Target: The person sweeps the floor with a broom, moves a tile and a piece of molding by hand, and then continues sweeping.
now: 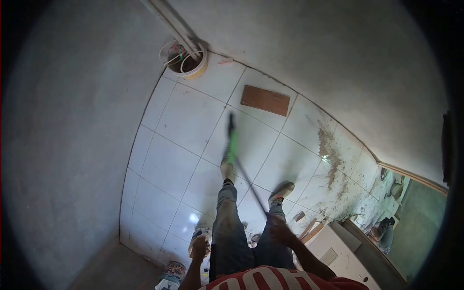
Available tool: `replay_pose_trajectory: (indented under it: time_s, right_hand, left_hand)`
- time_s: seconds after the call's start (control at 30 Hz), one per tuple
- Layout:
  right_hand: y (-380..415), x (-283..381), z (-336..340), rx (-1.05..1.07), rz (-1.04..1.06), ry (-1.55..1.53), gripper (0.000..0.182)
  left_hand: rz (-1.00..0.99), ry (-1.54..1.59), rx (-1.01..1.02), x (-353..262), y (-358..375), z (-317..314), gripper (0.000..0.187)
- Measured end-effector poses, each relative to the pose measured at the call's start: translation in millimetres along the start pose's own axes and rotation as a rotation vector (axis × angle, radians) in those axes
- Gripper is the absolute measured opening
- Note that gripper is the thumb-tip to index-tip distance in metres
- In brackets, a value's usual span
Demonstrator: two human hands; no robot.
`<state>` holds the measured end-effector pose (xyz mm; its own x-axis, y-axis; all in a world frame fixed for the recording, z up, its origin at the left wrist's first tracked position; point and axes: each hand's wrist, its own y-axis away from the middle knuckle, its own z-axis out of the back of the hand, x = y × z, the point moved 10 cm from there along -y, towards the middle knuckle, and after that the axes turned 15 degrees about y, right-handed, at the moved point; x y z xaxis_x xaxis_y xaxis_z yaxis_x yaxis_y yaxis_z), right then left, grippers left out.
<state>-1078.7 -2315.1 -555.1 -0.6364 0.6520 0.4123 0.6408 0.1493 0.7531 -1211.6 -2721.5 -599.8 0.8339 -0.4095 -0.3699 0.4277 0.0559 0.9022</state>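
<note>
My right hand (279,230) is closed around the dark, thin handle of a broom (232,144). The handle slants away to the upper left, ending in a green and black head blurred by motion. That head is over the white floor tiles (186,123), overlapping the front of my left foot in this view. Down by my left thigh, my left hand (199,247) is curled into a fist; what it holds, if anything, I cannot tell. A patterned, pale and brown item (195,234) shows just beyond this fist.
A brown board (265,100) lies near the far wall. In the corner stands a bucket (197,71) with pipes and cable in it. Dirt (330,157) streaks the tiles at right, toward a doorway. A white cabinet-like piece (333,251) and wood scraps sit lower right; a paint bucket (173,271) lower left.
</note>
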Motion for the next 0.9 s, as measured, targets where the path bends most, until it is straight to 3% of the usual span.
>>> replay_pose_trajectory:
  time_s: [0.03, 0.13, 0.23, 0.27, 0.33, 0.4, 0.47, 0.5, 0.57, 0.63, 0.77, 0.9]
  right_hand:
    - [-51.1, -3.1, -38.8, 0.074, 0.032, 0.142, 0.069]
    - [-231.3, 7.4, -161.5, 0.139, -0.127, 0.182, 0.057]
    - [-420.8, 48.0, -239.3, 0.196, -0.062, 0.325, 0.019]
    - [-479.3, 43.8, -260.1, 0.335, -0.221, 0.135, 0.01]
    - [-610.6, 41.4, -272.9, 0.483, 0.004, 0.126, 0.018]
    - [-673.3, 95.2, -242.2, 0.46, 0.116, 0.14, 0.021]
    - [-670.1, 127.3, -185.9, 0.351, -0.134, -0.117, 0.004]
    - [-663.8, 146.0, -158.0, 0.272, -0.246, -0.251, 0.014]
    - [-610.7, 195.8, -111.3, 0.324, -0.112, -0.356, 0.024]
    - [-531.2, 237.9, -85.7, 0.21, 0.026, -0.206, 0.024]
    - [-431.1, 221.0, -21.9, 0.084, 0.243, -0.01, 0.022]
    - [-236.0, 219.6, 6.4, -0.354, 0.554, 0.55, 0.017]
  left_hand:
    - [0.137, 0.302, -0.034, -8.5, -9.1, 15.8, 0.031]
    - [-0.121, 0.129, -0.035, -103.9, -26.4, 42.9, 0.038]
    - [-0.225, 0.094, -0.068, -116.7, -52.7, 79.6, 0.038]
    - [-0.225, 0.079, -0.087, -106.2, -60.4, 93.3, 0.038]
    - [-0.222, 0.088, -0.086, -98.0, -54.9, 104.0, 0.038]
    - [-0.103, 0.022, -0.116, -81.2, -52.7, 112.2, 0.039]
    - [-0.025, -0.043, -0.129, -64.9, -48.8, 131.8, 0.039]
    - [0.026, -0.037, -0.155, -48.6, -47.3, 143.3, 0.04]
    - [0.084, -0.022, -0.187, -39.0, -44.8, 145.9, 0.043]
    - [0.06, -0.017, -0.159, -42.7, -50.7, 144.4, 0.043]
    - [-0.091, -0.065, -0.071, -83.9, -73.2, 115.7, 0.041]
    - [-0.206, -0.063, 0.002, -140.4, -80.1, 65.7, 0.037]
